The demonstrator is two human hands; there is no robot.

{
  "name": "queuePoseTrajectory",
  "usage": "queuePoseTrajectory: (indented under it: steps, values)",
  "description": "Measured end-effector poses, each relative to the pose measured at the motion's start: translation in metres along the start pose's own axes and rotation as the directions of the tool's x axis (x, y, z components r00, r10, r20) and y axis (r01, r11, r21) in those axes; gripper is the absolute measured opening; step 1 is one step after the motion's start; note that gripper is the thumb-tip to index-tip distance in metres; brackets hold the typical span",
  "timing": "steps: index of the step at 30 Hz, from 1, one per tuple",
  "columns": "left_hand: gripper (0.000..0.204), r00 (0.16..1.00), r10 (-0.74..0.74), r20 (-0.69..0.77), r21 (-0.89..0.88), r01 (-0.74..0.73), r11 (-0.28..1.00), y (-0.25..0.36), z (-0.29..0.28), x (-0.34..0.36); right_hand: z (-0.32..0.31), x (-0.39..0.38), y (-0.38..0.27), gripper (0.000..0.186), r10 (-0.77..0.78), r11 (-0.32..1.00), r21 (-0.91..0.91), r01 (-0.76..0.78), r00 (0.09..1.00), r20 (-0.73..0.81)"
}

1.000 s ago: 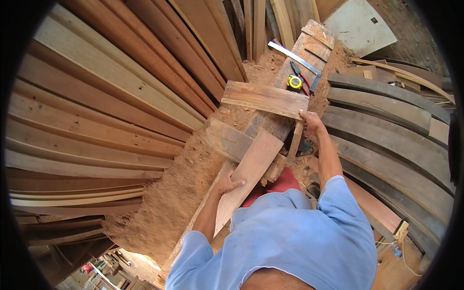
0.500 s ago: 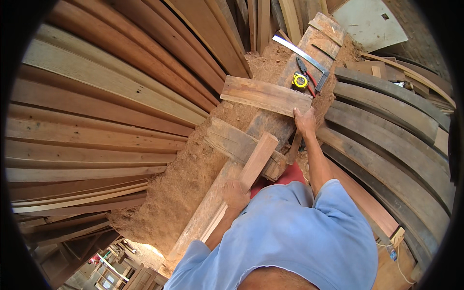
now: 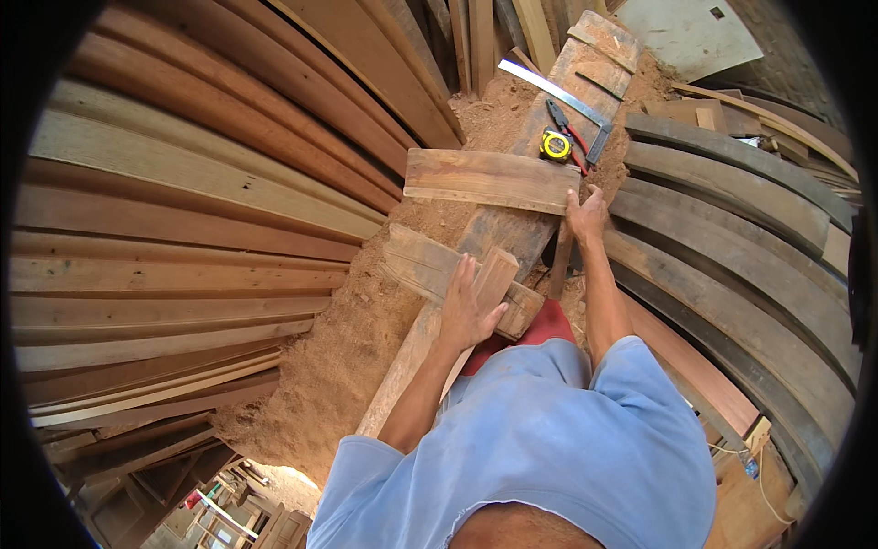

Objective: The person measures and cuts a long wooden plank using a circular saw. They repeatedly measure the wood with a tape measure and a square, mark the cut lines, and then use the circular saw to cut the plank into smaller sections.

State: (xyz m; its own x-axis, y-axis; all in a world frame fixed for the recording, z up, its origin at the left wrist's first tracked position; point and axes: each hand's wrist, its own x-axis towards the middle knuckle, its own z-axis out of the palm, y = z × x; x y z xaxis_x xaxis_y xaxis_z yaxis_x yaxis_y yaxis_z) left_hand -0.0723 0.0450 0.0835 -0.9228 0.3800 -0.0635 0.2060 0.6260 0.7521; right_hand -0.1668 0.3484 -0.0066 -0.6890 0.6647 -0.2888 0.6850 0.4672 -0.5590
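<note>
1. While the left hand lies flat, fingers spread, on the upper end of a narrow plank, that plank rests lengthwise on the sawdust-strewn tabletop, its far end lying over a short block.
2. Right hand: fingers curled over the near right corner of a wide board, which lies crosswise on the tabletop; a light grip rather than a firm clamp, as far as the view shows.
3. Measuring and marking tools, namely a yellow tape measure, red-handled pliers and a steel square, lie just beyond the wide board, untouched by either hand.
4. Judged progress: early. Both pieces appear to be at the positioning stage; no pencil line, fresh cut or fastener is visible on either, though fine marks would be too small to tell.
5. Judged remainder: aligning the plank and board, then measuring, marking and any cutting or joining.
6. Surroundings: stacked long planks to the left, curved boards to the right, heaped sawdust between.
</note>
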Motion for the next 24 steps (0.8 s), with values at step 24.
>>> queuePoseTrajectory:
  steps: [24]
  values:
    - [0.070, 0.911, -0.374, 0.175, 0.047, 0.372, 0.927, 0.002, 0.021, 0.030, -0.050, 0.104, -0.002, 0.017, -0.144, 0.591, 0.804, -0.060, 0.973, 0.178]
